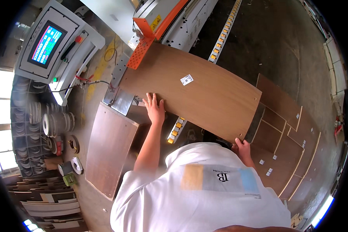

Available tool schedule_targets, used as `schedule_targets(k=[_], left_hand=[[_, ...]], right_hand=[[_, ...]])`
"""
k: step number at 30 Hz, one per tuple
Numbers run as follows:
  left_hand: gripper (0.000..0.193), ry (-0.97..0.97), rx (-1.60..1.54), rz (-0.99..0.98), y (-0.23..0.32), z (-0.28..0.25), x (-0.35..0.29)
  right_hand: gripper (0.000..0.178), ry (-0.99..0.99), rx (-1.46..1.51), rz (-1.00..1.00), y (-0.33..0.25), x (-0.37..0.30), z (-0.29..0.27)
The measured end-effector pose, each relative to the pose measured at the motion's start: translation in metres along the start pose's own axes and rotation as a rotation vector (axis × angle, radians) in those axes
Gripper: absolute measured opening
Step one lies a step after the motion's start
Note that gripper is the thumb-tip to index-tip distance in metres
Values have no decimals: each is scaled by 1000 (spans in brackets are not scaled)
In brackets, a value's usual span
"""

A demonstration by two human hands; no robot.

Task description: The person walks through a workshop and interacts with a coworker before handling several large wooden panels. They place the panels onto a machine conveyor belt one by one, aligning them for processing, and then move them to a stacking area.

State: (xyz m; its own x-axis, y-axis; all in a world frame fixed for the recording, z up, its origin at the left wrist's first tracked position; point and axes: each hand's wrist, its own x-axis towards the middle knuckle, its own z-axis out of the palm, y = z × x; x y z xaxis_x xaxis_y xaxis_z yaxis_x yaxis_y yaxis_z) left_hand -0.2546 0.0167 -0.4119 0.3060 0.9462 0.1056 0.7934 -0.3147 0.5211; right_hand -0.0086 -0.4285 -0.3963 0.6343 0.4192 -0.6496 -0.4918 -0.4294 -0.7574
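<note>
A brown wood-grain panel (197, 92) with a small white label lies in front of me, its far left corner under an orange perforated guard (140, 52) of a long machine. My left hand (155, 111) rests on the panel's near edge toward the left, fingers spread and flat. At the near right corner, my right hand (242, 149) grips the panel with the thumb on top; its other fingers are mostly hidden underneath. Roller rails with yellow rollers (177, 130) run beneath the panel.
A control console (50, 42) with a lit screen stands at the far left. Brown panels (282, 143) are stacked on the right. Another panel-topped stack (108, 150) stands left of me. Edge-band rolls (58, 123) and board offcuts (50, 207) line the left side.
</note>
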Motion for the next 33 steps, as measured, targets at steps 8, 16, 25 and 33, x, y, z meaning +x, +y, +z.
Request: schedule_targets(k=[8, 16, 25, 33], left_hand=[[57, -3, 19, 12, 35, 39, 58], [47, 171, 133, 335, 37, 84, 126], [49, 77, 168, 590, 207, 150, 107], [37, -802, -360, 978, 448, 232, -81]], right_hand=[[41, 57, -70, 33, -41, 61, -15], [39, 4, 52, -24, -97, 111, -19], [55, 32, -294, -282, -57, 134, -101], [35, 601, -94, 55, 137, 69, -217]])
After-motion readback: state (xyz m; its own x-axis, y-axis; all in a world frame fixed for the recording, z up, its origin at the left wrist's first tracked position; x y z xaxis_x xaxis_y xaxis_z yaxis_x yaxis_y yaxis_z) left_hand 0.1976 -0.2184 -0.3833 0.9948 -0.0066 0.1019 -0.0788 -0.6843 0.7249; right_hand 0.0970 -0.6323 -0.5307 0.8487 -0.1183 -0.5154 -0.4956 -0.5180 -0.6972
